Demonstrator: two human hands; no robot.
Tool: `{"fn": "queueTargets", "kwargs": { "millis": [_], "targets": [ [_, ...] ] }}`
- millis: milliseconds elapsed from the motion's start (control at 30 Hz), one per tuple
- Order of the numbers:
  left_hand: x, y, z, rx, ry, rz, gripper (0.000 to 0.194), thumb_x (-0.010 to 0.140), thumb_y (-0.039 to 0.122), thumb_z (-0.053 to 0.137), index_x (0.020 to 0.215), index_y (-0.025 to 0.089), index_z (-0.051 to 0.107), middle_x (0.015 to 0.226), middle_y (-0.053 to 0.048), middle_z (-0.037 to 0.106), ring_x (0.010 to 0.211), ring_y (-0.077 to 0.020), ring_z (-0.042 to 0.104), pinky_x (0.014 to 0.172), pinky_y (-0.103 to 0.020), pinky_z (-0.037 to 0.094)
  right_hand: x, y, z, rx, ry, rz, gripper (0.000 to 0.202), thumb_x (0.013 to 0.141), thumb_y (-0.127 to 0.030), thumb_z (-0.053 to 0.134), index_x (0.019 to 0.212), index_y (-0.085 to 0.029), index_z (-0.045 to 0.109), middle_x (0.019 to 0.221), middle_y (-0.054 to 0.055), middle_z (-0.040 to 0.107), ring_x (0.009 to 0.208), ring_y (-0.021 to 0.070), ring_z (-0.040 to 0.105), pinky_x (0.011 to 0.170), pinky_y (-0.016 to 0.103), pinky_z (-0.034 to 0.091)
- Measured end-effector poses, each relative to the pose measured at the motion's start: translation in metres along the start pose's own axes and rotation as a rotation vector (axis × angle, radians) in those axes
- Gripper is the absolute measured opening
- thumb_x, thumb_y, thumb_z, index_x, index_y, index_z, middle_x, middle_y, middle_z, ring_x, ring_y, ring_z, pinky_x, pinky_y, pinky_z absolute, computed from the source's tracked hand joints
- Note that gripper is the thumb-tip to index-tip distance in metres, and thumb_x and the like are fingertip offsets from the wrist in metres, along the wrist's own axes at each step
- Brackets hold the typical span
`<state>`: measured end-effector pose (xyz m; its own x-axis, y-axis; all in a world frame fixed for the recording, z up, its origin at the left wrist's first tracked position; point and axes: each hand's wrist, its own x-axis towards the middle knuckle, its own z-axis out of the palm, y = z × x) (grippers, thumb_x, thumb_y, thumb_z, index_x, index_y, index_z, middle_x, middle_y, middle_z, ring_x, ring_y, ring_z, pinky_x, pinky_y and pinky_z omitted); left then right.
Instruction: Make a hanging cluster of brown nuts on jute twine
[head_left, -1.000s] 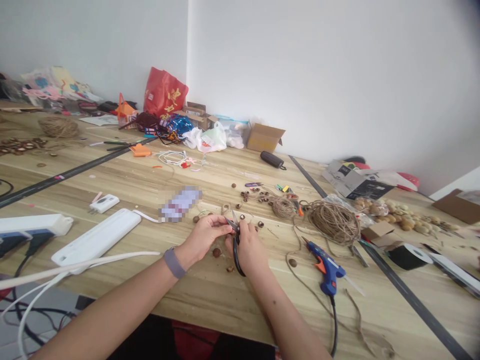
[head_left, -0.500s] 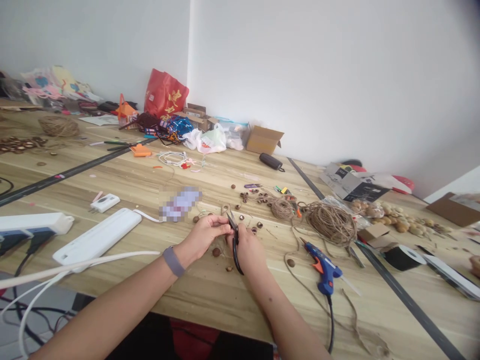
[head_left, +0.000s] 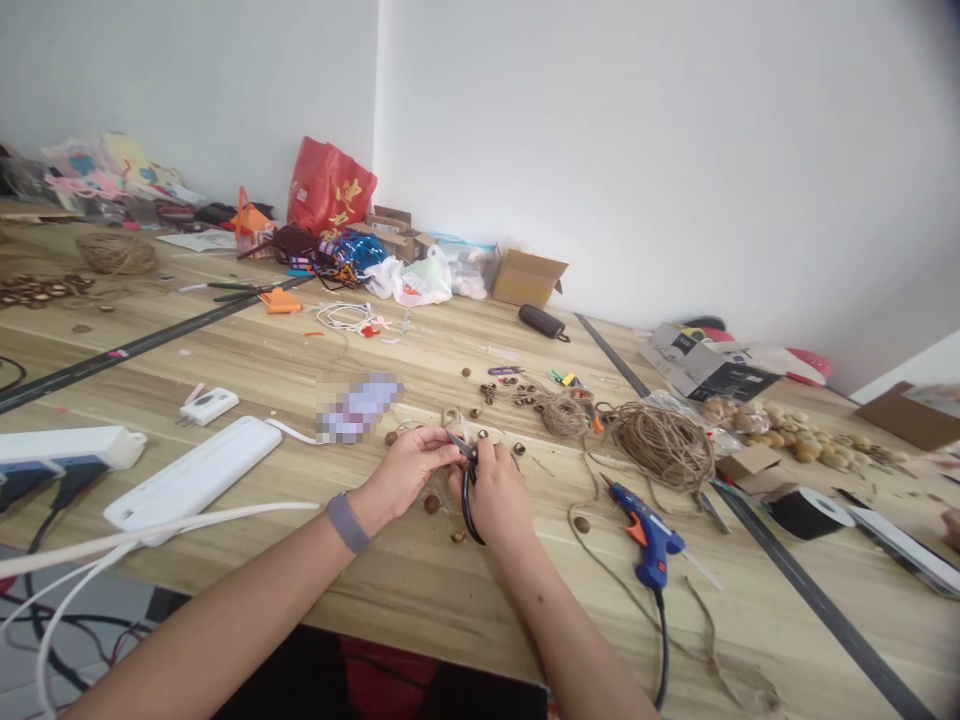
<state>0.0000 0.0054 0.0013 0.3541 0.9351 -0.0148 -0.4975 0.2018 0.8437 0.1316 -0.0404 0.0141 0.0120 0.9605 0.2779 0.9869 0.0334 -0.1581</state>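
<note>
My right hand [head_left: 496, 492] is closed around a pair of black-handled scissors [head_left: 469, 510]. Their blades point up and left, right at the fingertips of my left hand [head_left: 412, 468]. Thumb and forefinger of that left hand are pinched together; whatever sits between them is too small to make out. Around both hands lie several small brown nut-like pieces, such as one brown ball [head_left: 432, 504] just below the left fingers. A thin loop of twine [head_left: 450, 418] shows behind the fingertips.
To the right are a ball of twine [head_left: 664, 445], a blue glue gun [head_left: 645, 540] with its cord, and a black roll [head_left: 810, 514]. A white power strip [head_left: 195, 480] and cables lie left. Boxes, bags and a red bag [head_left: 330, 190] line the wall.
The scissors' blades have swung left, from pointing steeply upward to lying across toward my left fingertips. Both hands stay in nearly the same place.
</note>
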Motion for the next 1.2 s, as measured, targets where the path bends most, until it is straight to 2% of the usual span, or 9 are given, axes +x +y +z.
{"fn": "queueTargets", "kwargs": {
  "millis": [367, 567, 733, 833, 967, 1200],
  "targets": [
    [-0.0027, 0.0018, -0.0001, 0.144, -0.050, 0.054, 0.028, 0.057, 0.029, 0.088, 0.075, 0.013, 0.073, 0.073, -0.003, 0.072, 0.074, -0.0165, 0.065, 0.079, -0.030, 0.050, -0.0002, -0.0059, -0.0038, -0.036, -0.119, 0.089, 0.016, 0.096, -0.030, 0.048, 0.103, -0.018, 0.055, 0.099, 0.012, 0.066, 0.086, 0.0228, 0.069, 0.065, 0.027, 0.045],
    [-0.0020, 0.0005, -0.0031, 0.172, -0.023, 0.044, 0.026, 0.059, 0.027, 0.086, 0.076, 0.014, 0.071, 0.074, -0.003, 0.072, 0.072, -0.0164, 0.065, 0.079, -0.031, 0.050, 0.0000, -0.0060, -0.0045, -0.052, -0.189, 0.117, 0.021, 0.099, -0.034, 0.043, 0.104, -0.018, 0.056, 0.096, 0.011, 0.069, 0.081, 0.0230, 0.071, 0.061, 0.028, 0.044],
    [-0.0016, 0.0036, 0.0000, 0.118, -0.010, 0.038, 0.025, 0.057, 0.027, 0.087, 0.073, 0.014, 0.072, 0.073, -0.003, 0.072, 0.072, -0.0159, 0.065, 0.077, -0.029, 0.050, 0.0000, -0.0044, -0.0028, -0.036, -0.121, 0.075, 0.018, 0.096, -0.033, 0.049, 0.105, -0.018, 0.055, 0.101, 0.011, 0.066, 0.086, 0.0229, 0.070, 0.064, 0.027, 0.045],
    [-0.0010, 0.0035, 0.0006, 0.109, -0.003, 0.050, 0.025, 0.058, 0.026, 0.086, 0.075, 0.014, 0.073, 0.074, -0.003, 0.072, 0.075, -0.0169, 0.065, 0.078, -0.030, 0.050, 0.0000, -0.0042, -0.0038, -0.043, -0.073, 0.041, 0.018, 0.093, -0.032, 0.054, 0.104, -0.017, 0.055, 0.103, 0.013, 0.064, 0.092, 0.0243, 0.067, 0.071, 0.028, 0.047],
    [0.0000, 0.0003, -0.0024, 0.122, -0.009, 0.061, 0.026, 0.060, 0.026, 0.085, 0.080, 0.014, 0.074, 0.076, -0.004, 0.073, 0.078, -0.0181, 0.066, 0.081, -0.032, 0.050, 0.0000, -0.0031, -0.0038, -0.048, -0.045, 0.023, 0.018, 0.093, -0.032, 0.054, 0.102, -0.017, 0.055, 0.100, 0.013, 0.063, 0.091, 0.0244, 0.067, 0.074, 0.029, 0.047],
    [-0.0010, 0.0015, -0.0059, 0.195, -0.053, 0.070, 0.025, 0.063, 0.028, 0.085, 0.081, 0.015, 0.073, 0.078, -0.004, 0.073, 0.078, -0.0185, 0.066, 0.084, -0.033, 0.050, 0.0001, -0.0027, -0.0003, -0.045, -0.079, 0.060, 0.015, 0.095, -0.031, 0.051, 0.102, -0.018, 0.055, 0.099, 0.011, 0.064, 0.088, 0.0236, 0.068, 0.070, 0.028, 0.046]
  ]
}}
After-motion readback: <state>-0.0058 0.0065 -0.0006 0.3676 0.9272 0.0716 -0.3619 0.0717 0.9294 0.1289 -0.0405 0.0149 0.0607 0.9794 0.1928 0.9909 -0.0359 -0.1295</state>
